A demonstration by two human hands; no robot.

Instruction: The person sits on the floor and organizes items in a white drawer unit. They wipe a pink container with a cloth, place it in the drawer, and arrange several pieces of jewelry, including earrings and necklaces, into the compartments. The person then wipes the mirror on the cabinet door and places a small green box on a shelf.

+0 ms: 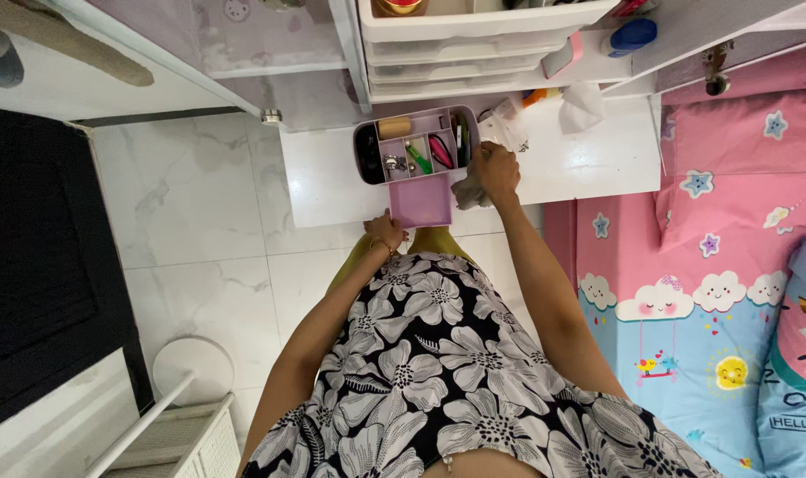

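Note:
A purple desk organiser (pixel 418 142) with several compartments stands on a white desk (pixel 332 186); it holds pens, a cork-coloured roll and small clips. Its small purple drawer (pixel 420 204) is pulled out toward me. My left hand (pixel 386 232) touches the drawer's front left corner. My right hand (pixel 493 170) rests by the organiser's right side and grips a grey cloth (pixel 468 192) that hangs below the fingers.
A white plastic drawer unit (pixel 474 44) stands behind the organiser. Crumpled tissue (pixel 583 106) and a clear wrapper (pixel 507 124) lie on the desk. A bed with pink and blue cartoon bedding (pixel 713 292) is at the right. A black cabinet (pixel 40 265) and white rack (pixel 173 425) stand left.

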